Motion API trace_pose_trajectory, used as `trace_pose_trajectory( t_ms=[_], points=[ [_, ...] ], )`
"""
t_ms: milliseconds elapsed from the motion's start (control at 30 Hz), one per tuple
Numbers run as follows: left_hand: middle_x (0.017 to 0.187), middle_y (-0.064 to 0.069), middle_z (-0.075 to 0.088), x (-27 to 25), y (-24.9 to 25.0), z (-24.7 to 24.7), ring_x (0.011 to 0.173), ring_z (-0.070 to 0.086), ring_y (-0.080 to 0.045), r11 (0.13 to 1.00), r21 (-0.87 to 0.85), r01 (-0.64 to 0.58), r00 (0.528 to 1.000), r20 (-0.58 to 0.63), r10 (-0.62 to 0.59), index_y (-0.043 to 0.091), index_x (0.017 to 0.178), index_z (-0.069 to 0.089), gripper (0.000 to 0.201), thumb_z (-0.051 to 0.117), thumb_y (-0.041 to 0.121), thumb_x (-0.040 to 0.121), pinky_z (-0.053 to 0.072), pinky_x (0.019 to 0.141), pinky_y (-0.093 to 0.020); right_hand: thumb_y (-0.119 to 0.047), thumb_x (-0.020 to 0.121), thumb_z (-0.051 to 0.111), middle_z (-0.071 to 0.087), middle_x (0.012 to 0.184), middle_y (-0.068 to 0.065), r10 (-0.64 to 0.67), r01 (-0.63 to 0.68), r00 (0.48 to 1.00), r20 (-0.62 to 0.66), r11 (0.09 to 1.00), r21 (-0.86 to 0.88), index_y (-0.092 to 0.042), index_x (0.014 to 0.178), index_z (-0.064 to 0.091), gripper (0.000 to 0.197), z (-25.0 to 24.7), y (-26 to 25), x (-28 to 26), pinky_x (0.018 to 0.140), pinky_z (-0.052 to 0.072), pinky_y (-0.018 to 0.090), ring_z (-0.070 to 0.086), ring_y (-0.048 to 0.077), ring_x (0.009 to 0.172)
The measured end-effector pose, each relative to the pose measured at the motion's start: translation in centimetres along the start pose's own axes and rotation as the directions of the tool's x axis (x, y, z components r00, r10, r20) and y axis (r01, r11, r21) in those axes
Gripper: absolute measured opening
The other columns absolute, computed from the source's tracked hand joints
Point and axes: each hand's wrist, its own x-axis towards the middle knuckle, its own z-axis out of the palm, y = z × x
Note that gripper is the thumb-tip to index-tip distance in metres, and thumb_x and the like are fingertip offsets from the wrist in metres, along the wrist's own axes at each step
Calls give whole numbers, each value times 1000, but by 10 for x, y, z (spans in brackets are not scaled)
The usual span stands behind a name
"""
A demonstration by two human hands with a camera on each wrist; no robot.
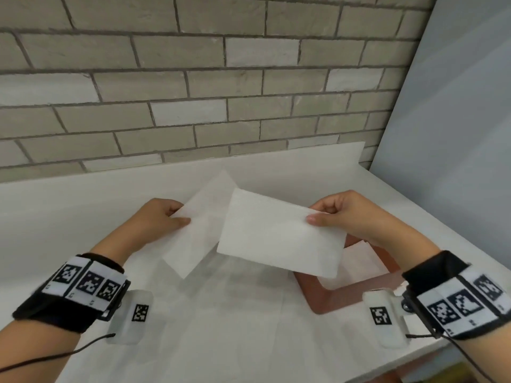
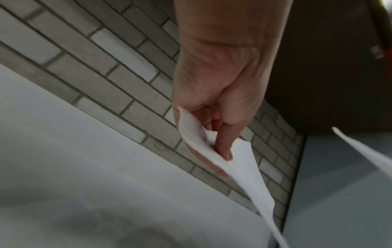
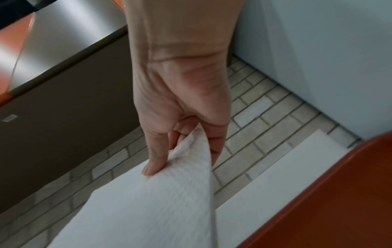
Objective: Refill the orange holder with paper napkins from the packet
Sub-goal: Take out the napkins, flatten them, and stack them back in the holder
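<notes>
Two white paper napkins hang above the counter. My left hand (image 1: 181, 214) pinches the edge of a thin napkin (image 1: 193, 233) between thumb and fingers; the left wrist view shows this hand (image 2: 222, 164) with the sheet (image 2: 250, 181) hanging down. My right hand (image 1: 315, 214) pinches the right end of a thicker folded napkin (image 1: 279, 233), also visible in the right wrist view (image 3: 159, 201) beneath that hand (image 3: 182, 161). The orange holder (image 1: 331, 297) lies on the counter under the folded napkin, partly hidden by it, and shows at the lower right (image 3: 328, 201). A pale translucent packet (image 1: 235, 322) lies flat near me.
The white counter (image 1: 83, 211) runs back to a grey brick wall (image 1: 193, 78). A pale blue-grey panel (image 1: 456, 134) closes off the right side. The counter's front edge (image 1: 401, 363) runs at the lower right. Black cables trail from both wrist bands.
</notes>
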Motion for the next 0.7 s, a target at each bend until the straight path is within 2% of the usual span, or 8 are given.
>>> trace_pose_trajectory(
  t_ms=[67, 133, 333, 433, 533, 600, 633, 700],
  points=[
    [88, -4, 72, 2, 15, 12, 74, 67, -21, 996, -85, -26, 999, 35, 29, 15, 93, 70, 9, 64, 11, 87, 52, 69, -29, -20, 80, 74, 75, 88, 13, 17, -17, 1000, -26, 1000, -22, -9, 91, 74, 16, -29, 12, 3, 60, 57, 25, 71, 20, 70],
    [89, -4, 73, 3, 29, 25, 75, 67, -21, 992, -117, -47, 997, 59, 55, 14, 96, 70, 11, 65, 12, 87, 53, 70, -29, -22, 79, 74, 75, 92, 13, 50, -50, 999, -16, 998, -35, -11, 91, 75, 16, -54, 27, 8, 76, 58, 38, 71, 30, 83],
    [89, -3, 73, 9, 58, 62, 71, 67, -17, 987, -137, -81, 991, 91, 94, 13, 98, 70, 12, 65, 10, 87, 53, 64, -23, -24, 83, 71, 74, 92, 3, 114, -100, 993, 39, 961, -259, -15, 91, 73, 12, -88, 70, 21, 82, 54, 30, 68, 18, 84],
    [88, -2, 73, 11, 63, 71, 74, 67, -19, 988, -140, -70, 992, 92, 84, 15, 95, 70, 10, 65, 11, 87, 53, 68, -26, -24, 84, 69, 72, 92, 0, 86, -58, 995, 54, 920, -389, -14, 91, 72, 13, -87, 84, 26, 75, 51, 21, 66, 14, 83],
    [90, -2, 73, 11, 66, 75, 77, 69, -19, 987, -153, -54, 994, 82, 67, 15, 96, 70, 11, 66, 12, 86, 53, 71, -27, -20, 87, 66, 71, 86, -15, -165, 112, 974, -155, 946, -304, -22, 86, 71, 6, -86, 87, 24, 72, 46, 9, 65, 4, 87],
    [89, -1, 73, 10, 66, 75, 72, 69, -13, 985, -163, -51, 996, 70, 63, 17, 92, 70, 9, 65, 11, 87, 52, 64, -21, -13, 86, 66, 70, 88, -21, -392, 325, 853, -345, 916, -235, -25, 83, 71, 13, -83, 91, 15, 78, 45, 5, 63, -5, 87],
    [89, 0, 73, 9, 66, 75, 70, 69, -10, 985, -167, -45, 996, 63, 56, 18, 91, 70, 10, 65, 11, 87, 51, 60, -18, -8, 84, 66, 70, 89, -20, -485, 414, 800, -354, 873, -259, -22, 84, 72, 15, -82, 95, 10, 80, 46, 6, 64, -4, 87],
    [90, 0, 73, 7, 64, 74, 73, 69, -12, 987, -162, -22, 998, 53, 31, 18, 93, 70, 10, 65, 13, 87, 50, 60, -19, -4, 79, 69, 72, 88, -14, -631, 518, 752, -190, 744, -421, -17, 84, 75, 15, -73, 111, 2, 82, 48, 12, 65, 1, 88]
  ],
)
